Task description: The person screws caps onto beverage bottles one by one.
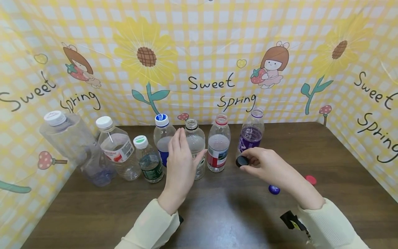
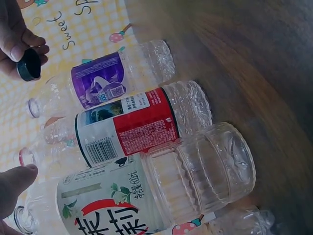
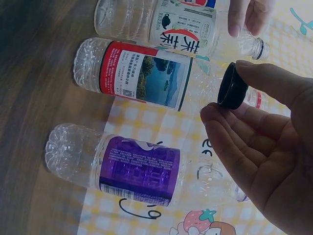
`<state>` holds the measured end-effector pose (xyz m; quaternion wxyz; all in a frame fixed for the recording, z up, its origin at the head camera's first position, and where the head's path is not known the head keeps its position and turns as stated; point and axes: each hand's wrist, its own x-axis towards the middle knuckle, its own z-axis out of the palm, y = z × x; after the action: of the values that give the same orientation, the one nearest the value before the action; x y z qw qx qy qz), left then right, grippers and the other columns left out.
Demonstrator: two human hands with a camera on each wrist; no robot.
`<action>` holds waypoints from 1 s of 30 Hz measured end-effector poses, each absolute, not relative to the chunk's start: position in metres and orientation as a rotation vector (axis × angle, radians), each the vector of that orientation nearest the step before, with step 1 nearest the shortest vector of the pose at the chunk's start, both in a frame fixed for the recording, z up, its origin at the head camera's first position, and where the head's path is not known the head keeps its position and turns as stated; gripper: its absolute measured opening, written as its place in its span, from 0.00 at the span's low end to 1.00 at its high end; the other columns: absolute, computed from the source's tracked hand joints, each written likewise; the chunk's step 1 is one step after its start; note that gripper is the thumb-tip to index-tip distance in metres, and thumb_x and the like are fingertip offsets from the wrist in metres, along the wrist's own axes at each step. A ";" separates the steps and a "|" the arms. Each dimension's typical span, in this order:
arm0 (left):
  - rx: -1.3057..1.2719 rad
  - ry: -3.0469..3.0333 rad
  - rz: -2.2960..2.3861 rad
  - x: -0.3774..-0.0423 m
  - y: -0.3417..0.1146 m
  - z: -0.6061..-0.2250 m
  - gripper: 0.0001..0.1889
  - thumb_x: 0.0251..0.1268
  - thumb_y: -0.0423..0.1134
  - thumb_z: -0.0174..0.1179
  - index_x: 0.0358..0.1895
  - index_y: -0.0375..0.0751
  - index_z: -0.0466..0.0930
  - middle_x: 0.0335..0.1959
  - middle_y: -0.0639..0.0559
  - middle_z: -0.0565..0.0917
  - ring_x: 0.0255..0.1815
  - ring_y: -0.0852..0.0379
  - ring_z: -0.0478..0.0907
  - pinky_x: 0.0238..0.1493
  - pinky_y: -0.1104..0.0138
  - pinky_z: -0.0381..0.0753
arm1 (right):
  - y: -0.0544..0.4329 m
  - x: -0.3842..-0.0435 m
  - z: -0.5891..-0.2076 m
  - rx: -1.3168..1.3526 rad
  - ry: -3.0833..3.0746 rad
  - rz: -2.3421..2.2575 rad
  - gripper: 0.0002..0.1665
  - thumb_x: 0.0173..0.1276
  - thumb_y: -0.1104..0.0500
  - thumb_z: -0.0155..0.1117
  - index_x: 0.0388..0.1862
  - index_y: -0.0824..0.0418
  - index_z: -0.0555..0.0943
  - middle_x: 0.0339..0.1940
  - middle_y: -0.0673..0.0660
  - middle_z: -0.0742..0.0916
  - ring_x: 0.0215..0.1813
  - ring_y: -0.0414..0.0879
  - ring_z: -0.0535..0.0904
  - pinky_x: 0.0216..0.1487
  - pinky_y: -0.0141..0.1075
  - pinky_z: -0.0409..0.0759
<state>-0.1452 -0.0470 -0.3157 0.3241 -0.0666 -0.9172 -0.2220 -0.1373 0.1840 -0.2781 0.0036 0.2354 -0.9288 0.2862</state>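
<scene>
My right hand pinches a black bottle cap between thumb and fingers, its hollow side showing in the right wrist view. My left hand is beside the uncapped clear bottle with a pale green label, its fingers extended and thumb spread; whether it touches the bottle I cannot tell. To the right of that bottle stands an uncapped bottle with a red and white label. Farther right is an uncapped bottle with a purple label, behind my right hand in the head view.
Several capped bottles stand at the left, among them a blue-capped bottle, a small green-labelled bottle and a large clear one. A purple cap and a red cap lie on the brown table. Checked cloth hangs behind.
</scene>
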 end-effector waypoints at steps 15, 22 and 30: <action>-0.167 -2.431 -0.556 -0.149 -0.044 -0.319 0.40 0.56 0.49 0.68 0.66 0.30 0.62 0.65 0.34 0.67 0.63 0.39 0.69 0.49 0.50 0.83 | 0.180 -0.138 -0.265 0.727 -2.914 0.857 0.16 0.62 0.59 0.67 0.48 0.65 0.81 0.37 0.55 0.87 0.39 0.43 0.83 0.44 0.42 0.84; -0.201 -2.408 -0.510 -0.149 -0.045 -0.322 0.37 0.55 0.49 0.69 0.63 0.33 0.64 0.60 0.35 0.73 0.59 0.41 0.74 0.48 0.51 0.83 | 0.175 -0.138 -0.260 0.751 -2.900 0.860 0.14 0.62 0.60 0.67 0.46 0.64 0.81 0.37 0.55 0.87 0.40 0.43 0.83 0.45 0.41 0.84; -0.214 -2.408 -0.597 -0.146 -0.045 -0.324 0.37 0.54 0.48 0.70 0.64 0.35 0.64 0.61 0.37 0.72 0.57 0.43 0.78 0.53 0.52 0.82 | 0.167 -0.139 -0.252 0.774 -2.851 0.831 0.12 0.62 0.60 0.67 0.44 0.62 0.81 0.35 0.52 0.86 0.38 0.41 0.82 0.45 0.41 0.83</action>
<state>-0.1456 -0.0454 -0.3240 0.3202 -0.0815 -0.9161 -0.2273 -0.1386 0.1672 -0.2517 0.0363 0.2520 -0.9284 0.2705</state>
